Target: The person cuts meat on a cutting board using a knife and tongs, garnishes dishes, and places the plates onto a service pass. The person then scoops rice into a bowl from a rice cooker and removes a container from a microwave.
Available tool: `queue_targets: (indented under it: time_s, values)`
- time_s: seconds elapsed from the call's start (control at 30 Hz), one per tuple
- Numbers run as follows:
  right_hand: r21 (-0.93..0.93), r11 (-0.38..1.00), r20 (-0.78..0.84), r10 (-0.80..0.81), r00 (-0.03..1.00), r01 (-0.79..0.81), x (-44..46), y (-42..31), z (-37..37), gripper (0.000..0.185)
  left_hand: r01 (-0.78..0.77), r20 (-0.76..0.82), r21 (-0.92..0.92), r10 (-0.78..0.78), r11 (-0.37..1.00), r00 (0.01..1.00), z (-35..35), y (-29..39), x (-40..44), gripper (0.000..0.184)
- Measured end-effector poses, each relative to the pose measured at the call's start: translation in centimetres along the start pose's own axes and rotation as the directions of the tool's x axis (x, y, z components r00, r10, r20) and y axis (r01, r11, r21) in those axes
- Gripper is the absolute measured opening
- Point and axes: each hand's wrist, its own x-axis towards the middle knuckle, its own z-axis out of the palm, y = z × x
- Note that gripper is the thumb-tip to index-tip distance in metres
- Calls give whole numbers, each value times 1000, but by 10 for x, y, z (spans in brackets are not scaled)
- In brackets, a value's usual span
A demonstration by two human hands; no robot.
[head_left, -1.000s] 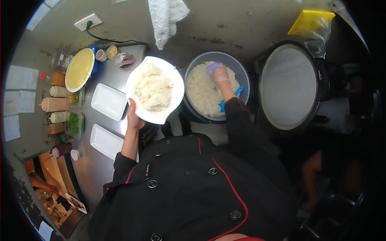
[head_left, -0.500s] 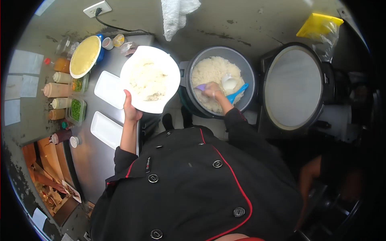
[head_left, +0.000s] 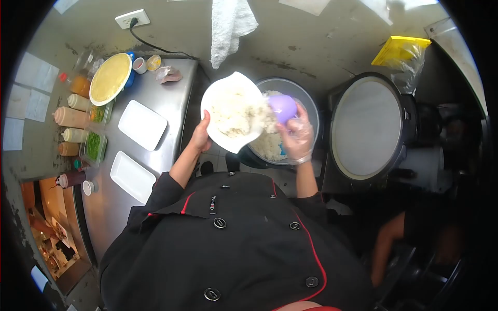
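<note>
My left hand grips the edge of a white bowl, which is tilted toward the right and holds white rice. Closed around a purple rice scoop, my right hand wears a clear plastic glove. The scoop is at the bowl's right rim, with rice, slightly blurred, spilling between the two. Below them stands a round grey pot of cooked rice, partly hidden by the bowl and hand. A bit of a blue utensil shows in the pot.
Two white rectangular trays lie on the steel counter at left. Squeeze bottles, a container of chopped greens and a yellow-topped round tub line its far side. A large round lid stands open at right. Another person's arm shows lower right.
My right hand has lifted the purple scoop out of the pot to the bowl's rim. My left hand has moved the bowl right, partly over the pot, and rice is falling from the scoop.
</note>
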Motion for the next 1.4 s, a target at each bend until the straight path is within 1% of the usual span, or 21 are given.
queue_targets:
  time_s: [0.07,0.13,0.17,0.2,0.3,0.33,0.43,0.47,0.57,0.6,0.7,0.83,0.87,0.97,1.0,1.1,1.13,1.23,1.27,1.37,1.4]
  values:
    - [-296,926,-30,-254,967,234,14,-35,19,27,56,69,-25,-54,998,996,5,-6,7,64]
    - [-375,880,6,-313,950,292,11,-27,39,27,116,173,-64,-104,991,979,9,-11,12,63]
    - [-411,853,23,-344,939,323,15,-27,44,27,111,165,-55,-101,992,981,14,-12,12,63]
    - [-395,871,-27,-329,944,293,17,-30,37,29,99,158,-47,-91,994,983,22,-11,11,63]
    - [-223,966,-91,-158,983,134,23,-32,3,21,83,191,-76,-67,994,979,23,-13,17,64]
    - [-178,977,-26,-121,992,114,24,-38,-12,24,94,201,-103,-72,990,977,25,-12,17,64]
    - [-293,946,91,-115,989,136,14,-47,-23,28,97,222,-187,-54,977,973,29,-11,20,64]
    - [-337,928,86,-141,986,162,9,-51,-17,22,94,225,-217,-44,972,973,30,-11,20,64]
    - [-385,873,196,-239,951,299,8,-69,-1,15,90,269,-138,-50,986,962,30,-7,22,63]
    - [-372,893,214,-183,960,253,6,-75,7,12,89,269,-128,-52,988,962,31,-6,21,64]
    - [-298,910,298,-197,934,287,-7,-63,30,10,92,257,-90,-66,992,964,33,-3,19,64]
    - [-172,940,238,-252,938,296,7,-62,8,14,65,209,-49,-54,997,977,32,0,17,65]
    - [-128,947,151,-274,950,294,14,-67,3,15,55,198,-39,-46,998,979,34,2,16,66]
    - [-276,915,206,-244,948,295,26,-85,7,13,55,215,90,-73,994,974,31,0,17,66]
    - [-233,926,220,-247,944,297,22,-79,20,11,46,204,108,-68,993,977,29,-3,18,67]
    - [-314,886,376,-214,902,341,1,-82,43,10,5,157,131,-26,991,987,22,-7,22,68]
    - [-310,886,384,-215,898,344,-4,-76,46,11,-8,134,114,-8,993,991,23,-5,18,68]
    - [-99,941,316,-278,907,323,4,-64,27,11,19,142,24,-22,1000,990,13,-8,13,67]
    - [-163,940,274,-249,929,300,12,-75,16,11,27,143,-7,-26,1000,989,11,-8,10,66]
    - [-197,951,175,-207,963,240,17,-65,20,14,40,181,-33,-33,999,983,8,-5,5,66]
    - [-204,938,149,-253,956,280,18,-54,28,14,48,203,-28,-41,998,978,9,-4,3,66]
